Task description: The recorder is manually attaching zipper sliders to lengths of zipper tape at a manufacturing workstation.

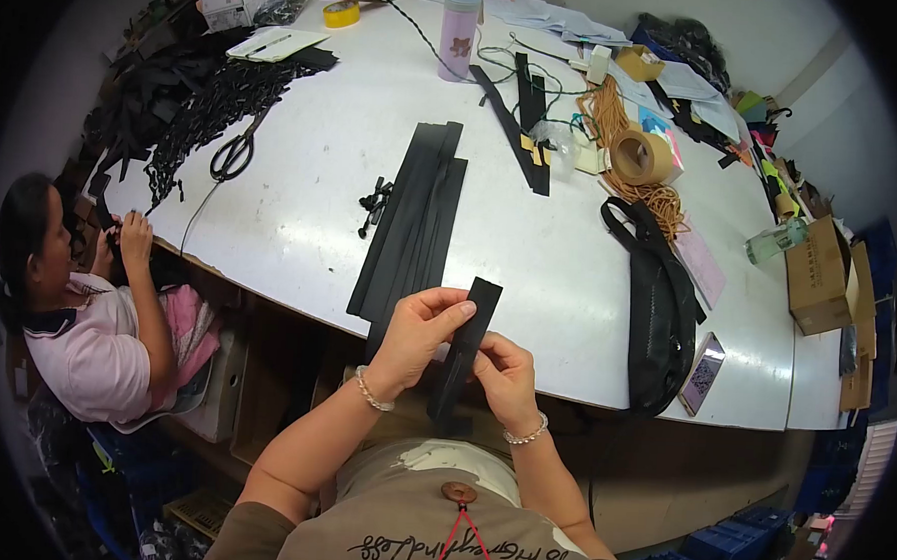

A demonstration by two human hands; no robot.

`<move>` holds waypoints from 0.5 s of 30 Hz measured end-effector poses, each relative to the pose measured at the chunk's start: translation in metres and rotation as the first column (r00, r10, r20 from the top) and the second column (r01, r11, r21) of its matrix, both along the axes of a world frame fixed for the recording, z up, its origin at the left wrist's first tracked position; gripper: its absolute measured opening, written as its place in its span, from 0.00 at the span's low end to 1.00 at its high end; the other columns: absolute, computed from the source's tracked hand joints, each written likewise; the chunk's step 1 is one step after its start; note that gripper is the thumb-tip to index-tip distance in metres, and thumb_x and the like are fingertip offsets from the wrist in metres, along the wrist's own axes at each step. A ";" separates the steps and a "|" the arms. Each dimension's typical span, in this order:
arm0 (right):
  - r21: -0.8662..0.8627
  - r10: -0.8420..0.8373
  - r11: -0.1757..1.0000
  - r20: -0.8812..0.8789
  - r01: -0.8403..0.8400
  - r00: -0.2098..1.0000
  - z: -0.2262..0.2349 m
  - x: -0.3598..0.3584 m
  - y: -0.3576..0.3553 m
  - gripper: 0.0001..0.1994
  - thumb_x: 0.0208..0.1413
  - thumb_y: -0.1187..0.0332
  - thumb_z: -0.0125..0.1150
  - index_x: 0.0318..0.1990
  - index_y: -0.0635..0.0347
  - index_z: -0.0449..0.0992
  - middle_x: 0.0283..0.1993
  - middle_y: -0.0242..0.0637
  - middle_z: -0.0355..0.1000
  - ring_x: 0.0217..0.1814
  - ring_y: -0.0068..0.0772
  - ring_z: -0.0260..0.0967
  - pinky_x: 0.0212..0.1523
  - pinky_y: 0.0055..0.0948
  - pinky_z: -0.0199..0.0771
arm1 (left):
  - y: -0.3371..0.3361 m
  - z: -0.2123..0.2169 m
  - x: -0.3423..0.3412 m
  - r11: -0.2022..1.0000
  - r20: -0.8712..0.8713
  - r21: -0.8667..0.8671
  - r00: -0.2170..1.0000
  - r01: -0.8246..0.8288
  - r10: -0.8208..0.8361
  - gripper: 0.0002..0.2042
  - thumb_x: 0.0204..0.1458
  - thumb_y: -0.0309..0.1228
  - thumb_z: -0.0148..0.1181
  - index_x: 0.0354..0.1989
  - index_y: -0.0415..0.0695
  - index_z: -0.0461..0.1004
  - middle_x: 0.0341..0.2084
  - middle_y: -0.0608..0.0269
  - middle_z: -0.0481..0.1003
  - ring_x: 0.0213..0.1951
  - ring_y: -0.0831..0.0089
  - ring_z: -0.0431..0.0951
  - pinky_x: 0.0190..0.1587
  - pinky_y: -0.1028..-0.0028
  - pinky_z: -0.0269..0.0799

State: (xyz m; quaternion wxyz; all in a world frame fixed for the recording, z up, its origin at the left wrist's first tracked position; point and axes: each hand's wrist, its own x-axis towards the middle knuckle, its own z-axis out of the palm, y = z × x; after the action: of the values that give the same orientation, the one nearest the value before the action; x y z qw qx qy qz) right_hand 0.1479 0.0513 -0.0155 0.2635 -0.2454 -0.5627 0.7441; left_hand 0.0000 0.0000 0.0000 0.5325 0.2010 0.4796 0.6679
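A flat black strip [466, 346] hangs between my hands in front of the table's near edge, its top end raised above the tabletop. My left hand [421, 334] pinches it near that end, thumb on its face. My right hand [504, 375] is closed at the strip's right edge, lower down; its fingertips are partly hidden. Just beyond my left hand lies a pile of long black strips [411, 218], roughly side by side. Small black pieces [374, 207] rest to the left of the pile.
Black scissors [236, 156] and a heap of black pieces [211, 104] lie left, near a seated co-worker [107, 315] handling a black strip. A lilac bottle [459, 35] stands at the back. Right are a black bag [657, 319], brown tape [642, 156], a phone [703, 371] and cardboard boxes [819, 276].
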 end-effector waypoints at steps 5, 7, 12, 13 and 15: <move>-0.075 -0.185 0.981 -0.045 0.181 0.982 0.002 -0.003 0.008 0.05 0.58 0.75 0.54 0.40 0.65 0.75 0.33 0.28 0.72 0.30 0.15 0.66 0.31 0.15 0.67 | 0.000 0.012 0.002 0.994 0.122 0.009 0.986 0.110 -0.110 0.09 0.54 0.26 0.57 0.42 0.36 0.73 0.33 0.63 0.75 0.34 0.81 0.75 0.37 0.82 0.74; -0.030 -0.209 0.978 -0.046 0.208 0.977 0.004 -0.002 0.015 0.05 0.58 0.75 0.55 0.39 0.65 0.74 0.32 0.28 0.72 0.30 0.15 0.66 0.31 0.16 0.68 | -0.001 0.016 0.006 0.991 0.080 -0.004 0.988 0.136 -0.135 0.09 0.54 0.25 0.57 0.41 0.36 0.73 0.34 0.64 0.75 0.35 0.81 0.75 0.38 0.82 0.73; 0.090 -0.244 0.962 -0.139 0.258 0.960 -0.002 -0.005 0.029 0.05 0.58 0.76 0.55 0.40 0.66 0.74 0.33 0.29 0.71 0.32 0.16 0.66 0.33 0.17 0.69 | 0.004 0.007 0.018 0.993 -0.004 -0.001 0.993 0.115 -0.115 0.07 0.53 0.26 0.59 0.40 0.40 0.73 0.28 0.71 0.74 0.27 0.90 0.69 0.25 0.90 0.64; 0.095 -0.249 0.960 -0.140 0.263 0.958 -0.003 -0.005 0.031 0.05 0.58 0.76 0.55 0.40 0.66 0.74 0.33 0.29 0.71 0.32 0.16 0.66 0.33 0.17 0.69 | 0.005 0.006 0.018 0.993 -0.025 0.005 0.993 0.114 -0.114 0.07 0.53 0.26 0.59 0.40 0.40 0.73 0.28 0.71 0.75 0.28 0.89 0.71 0.27 0.89 0.66; 0.065 -0.244 0.965 -0.132 0.254 0.961 -0.005 -0.006 0.032 0.06 0.58 0.76 0.55 0.40 0.68 0.74 0.35 0.30 0.71 0.33 0.17 0.66 0.34 0.18 0.69 | 0.006 0.002 0.018 0.994 -0.049 0.012 0.993 0.111 -0.110 0.07 0.53 0.25 0.59 0.40 0.40 0.74 0.28 0.70 0.75 0.28 0.88 0.72 0.28 0.89 0.68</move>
State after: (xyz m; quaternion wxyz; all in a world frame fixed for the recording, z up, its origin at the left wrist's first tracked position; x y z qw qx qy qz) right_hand 0.1416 0.0835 -0.0205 0.3990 -0.2568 -0.5400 0.6952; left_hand 0.0184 0.0064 0.0022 0.5554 0.2472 0.4754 0.6360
